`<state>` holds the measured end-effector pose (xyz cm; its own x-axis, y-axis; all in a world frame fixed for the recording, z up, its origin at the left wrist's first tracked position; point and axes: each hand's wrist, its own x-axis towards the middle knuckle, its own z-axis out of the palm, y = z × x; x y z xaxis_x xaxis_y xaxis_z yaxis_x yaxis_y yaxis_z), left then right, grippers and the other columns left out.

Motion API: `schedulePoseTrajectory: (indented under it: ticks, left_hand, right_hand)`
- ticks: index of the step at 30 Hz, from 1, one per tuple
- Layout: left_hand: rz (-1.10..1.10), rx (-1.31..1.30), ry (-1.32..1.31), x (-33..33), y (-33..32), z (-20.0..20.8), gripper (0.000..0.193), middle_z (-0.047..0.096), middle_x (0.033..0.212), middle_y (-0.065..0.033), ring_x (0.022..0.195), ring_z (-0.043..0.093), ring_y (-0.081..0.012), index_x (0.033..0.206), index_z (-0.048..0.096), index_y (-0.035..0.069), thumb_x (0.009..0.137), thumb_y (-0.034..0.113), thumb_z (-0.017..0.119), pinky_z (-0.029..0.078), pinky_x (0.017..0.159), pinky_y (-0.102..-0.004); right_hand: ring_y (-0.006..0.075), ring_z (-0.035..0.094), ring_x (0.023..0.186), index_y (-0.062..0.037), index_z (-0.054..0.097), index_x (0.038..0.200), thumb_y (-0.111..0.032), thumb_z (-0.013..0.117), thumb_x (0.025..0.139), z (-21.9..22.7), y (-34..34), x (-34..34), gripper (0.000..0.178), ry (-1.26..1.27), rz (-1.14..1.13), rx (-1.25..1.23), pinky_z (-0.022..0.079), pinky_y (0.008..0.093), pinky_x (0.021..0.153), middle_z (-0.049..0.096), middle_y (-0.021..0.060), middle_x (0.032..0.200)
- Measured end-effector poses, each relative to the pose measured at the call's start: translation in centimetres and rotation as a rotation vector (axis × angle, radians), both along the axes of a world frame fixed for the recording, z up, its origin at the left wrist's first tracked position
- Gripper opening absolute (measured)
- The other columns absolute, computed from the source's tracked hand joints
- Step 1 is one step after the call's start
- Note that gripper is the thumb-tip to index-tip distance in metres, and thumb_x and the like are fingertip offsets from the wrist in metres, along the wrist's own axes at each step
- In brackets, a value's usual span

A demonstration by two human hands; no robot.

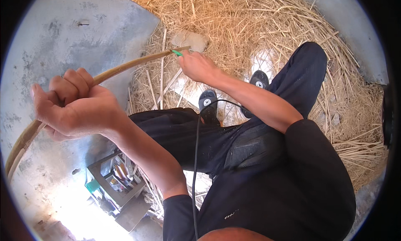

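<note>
Holding a long curved bamboo strip [125, 67] in both hands. My left hand [77, 105], near left, has its grip wrapped tight round the strip, fingers curled over it. My right hand [198, 65], farther off at centre, has its grip pinched narrow on the strip's far end, next to a small green piece [177, 53]; can't tell what that piece is. The strip arcs from lower left up to centre, above grey concrete floor [62, 32]. Straw pile [250, 24] far and right. My black shoes [209, 103] below. Small box of tools [117, 178] near left.
</note>
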<state>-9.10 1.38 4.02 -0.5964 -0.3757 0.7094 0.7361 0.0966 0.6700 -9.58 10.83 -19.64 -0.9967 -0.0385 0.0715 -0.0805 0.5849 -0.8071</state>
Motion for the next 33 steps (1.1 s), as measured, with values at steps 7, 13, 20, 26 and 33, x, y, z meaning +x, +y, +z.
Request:
schedulePoseTrajectory:
  ticks: [7,13,20,26,33]
  left_hand:
    - [0.003,0.034,0.016,-0.5,0.1,0.5,0.047,0.014,0.041,0.0044,0.038,0.008,-0.0054,0.050,0.012,0.017,0.083,0.017,0.045,0.010,0.038,-0.0246]
    - [0.029,-0.004,-0.001,-0.6,0.5,0.1,0.043,0.015,0.044,0.0042,0.040,0.011,-0.0074,0.054,0.011,0.019,0.083,0.018,0.043,0.014,0.041,-0.0249]
    - [0.157,0.024,-0.044,-1.1,-0.5,0.4,0.041,0.013,0.046,0.0038,0.042,0.012,-0.0085,0.058,0.009,0.018,0.082,0.019,0.042,0.014,0.045,-0.0254]
    - [0.102,0.031,-0.053,-1.7,0.2,0.7,0.041,0.013,0.046,0.0034,0.043,0.012,-0.0091,0.059,0.008,0.018,0.079,0.017,0.044,0.014,0.046,-0.0268]
    - [0.169,0.033,-0.068,-1.9,0.0,1.0,0.041,0.012,0.047,0.0032,0.044,0.010,-0.0096,0.059,0.008,0.018,0.077,0.015,0.045,0.014,0.045,-0.0273]
  right_hand:
    - [0.0384,0.056,0.052,0.0032,0.046,0.093,-0.020,0.039,0.091,0.2,0.5,-0.1,0.024,0.168,0.060,-0.062,0.046,0.0472,0.049,0.055,0.0196,0.057]
    - [0.0409,0.060,0.068,0.0057,0.048,0.097,-0.027,0.032,0.093,-7.0,1.8,-3.3,0.036,0.003,0.163,0.305,0.049,0.0481,0.062,0.059,0.0238,0.070]
    - [0.0386,0.062,0.072,0.0064,0.049,0.094,-0.022,0.035,0.092,-1.2,-0.4,-3.3,0.032,-0.038,0.197,0.101,0.051,0.0459,0.065,0.059,0.0264,0.075]
    - [0.0348,0.063,0.081,0.0069,0.052,0.103,-0.010,0.045,0.086,-16.0,3.7,-7.1,0.025,-0.203,0.175,0.412,0.052,0.0443,0.069,0.060,0.0264,0.089]
    - [0.0342,0.062,0.092,0.0078,0.054,0.103,-0.008,0.044,0.086,-19.1,1.4,-8.7,0.025,-0.345,0.103,0.430,0.052,0.0421,0.074,0.061,0.0204,0.099]
